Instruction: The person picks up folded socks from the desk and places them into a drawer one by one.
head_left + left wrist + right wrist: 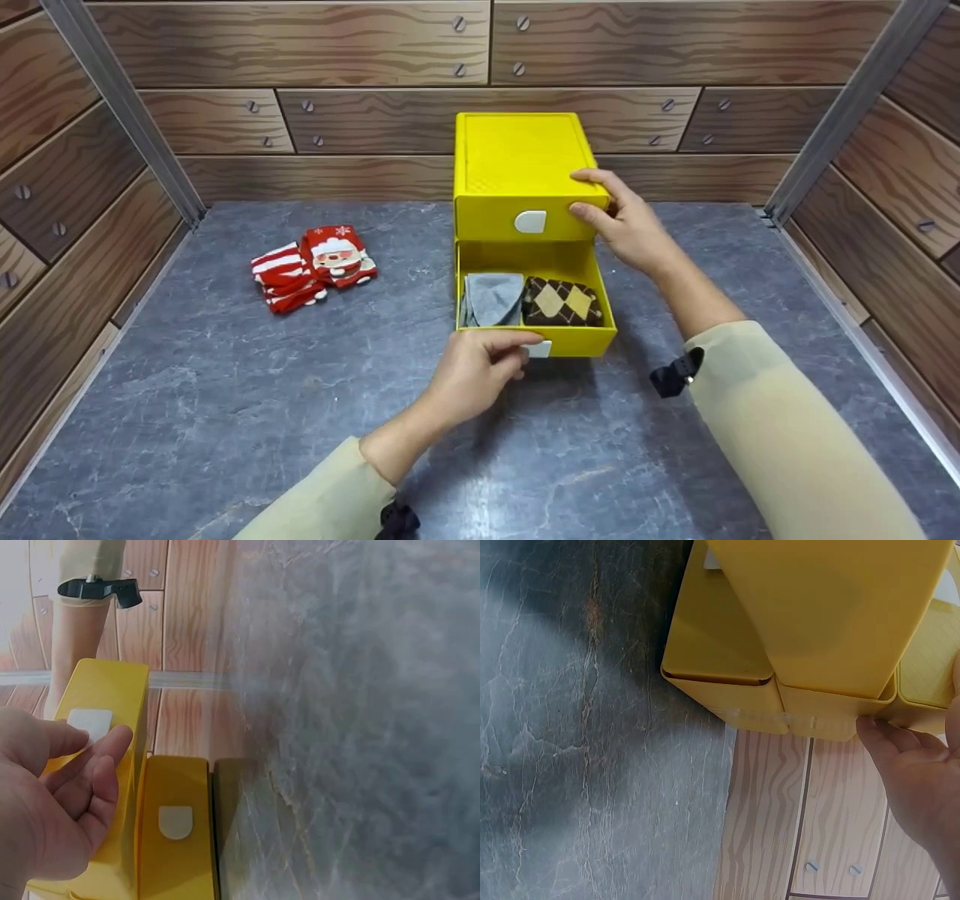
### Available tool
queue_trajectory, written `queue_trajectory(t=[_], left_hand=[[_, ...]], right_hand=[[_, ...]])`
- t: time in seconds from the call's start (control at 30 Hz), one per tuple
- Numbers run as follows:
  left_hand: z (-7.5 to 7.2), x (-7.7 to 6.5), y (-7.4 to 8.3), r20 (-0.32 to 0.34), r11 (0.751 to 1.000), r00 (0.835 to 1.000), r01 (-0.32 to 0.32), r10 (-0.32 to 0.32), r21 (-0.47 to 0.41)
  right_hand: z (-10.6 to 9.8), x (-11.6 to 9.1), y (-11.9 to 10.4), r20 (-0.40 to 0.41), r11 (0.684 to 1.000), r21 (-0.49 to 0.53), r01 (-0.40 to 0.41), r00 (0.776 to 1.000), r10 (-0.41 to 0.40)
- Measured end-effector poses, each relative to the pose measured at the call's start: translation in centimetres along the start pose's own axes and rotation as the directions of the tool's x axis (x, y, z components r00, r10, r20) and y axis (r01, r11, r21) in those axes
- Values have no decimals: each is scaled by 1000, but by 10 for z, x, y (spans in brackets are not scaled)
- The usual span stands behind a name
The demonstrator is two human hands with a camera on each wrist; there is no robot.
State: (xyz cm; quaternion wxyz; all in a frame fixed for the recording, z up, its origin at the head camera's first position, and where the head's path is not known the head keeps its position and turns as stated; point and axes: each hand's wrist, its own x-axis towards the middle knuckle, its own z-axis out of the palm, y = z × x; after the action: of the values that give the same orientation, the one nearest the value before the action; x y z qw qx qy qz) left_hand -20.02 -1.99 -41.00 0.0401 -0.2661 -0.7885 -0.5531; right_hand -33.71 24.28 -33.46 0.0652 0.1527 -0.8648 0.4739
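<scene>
Warily, I judge overpulling could unseat the drawer (579,342): left fingers (510,340) pinch its six-o'clock tab (540,349), right fingers (598,175) grip the cabinet (523,154).

Located left of and beyond the left-hand fingers (514,340): red Santa-print socks (313,270); extending beneath all fingers: grey marbled tabletop (225,397); standing beyond all fingers: wood-print back wall (330,45), flanked by grey corner posts (124,105)
</scene>
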Motion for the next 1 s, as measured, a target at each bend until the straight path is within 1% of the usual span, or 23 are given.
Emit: queue_trajectory(t=[0.2,0.33,0.53,0.77,1.0], left_hand=[[-4,13,0,-6,1000,1000,19,-19,-2],[-6,22,0,-21,999,999,32,-33,-22],[-8,35,-4,-26,995,997,78,-79,-58],[-10,49,-8,-45,992,992,114,-116,-52],[-13,63,-14,-57,991,989,131,-133,-32]], right_hand=[[0,0,0,-1,1000,15,-2,1000,2],[0,0,0,-3,1000,23,-12,1000,12],[1,0,0,-10,1000,19,-13,1000,14],[1,0,1,-3,1000,21,-3,1000,3],[1,2,2,-4,1000,24,-13,1000,13]])
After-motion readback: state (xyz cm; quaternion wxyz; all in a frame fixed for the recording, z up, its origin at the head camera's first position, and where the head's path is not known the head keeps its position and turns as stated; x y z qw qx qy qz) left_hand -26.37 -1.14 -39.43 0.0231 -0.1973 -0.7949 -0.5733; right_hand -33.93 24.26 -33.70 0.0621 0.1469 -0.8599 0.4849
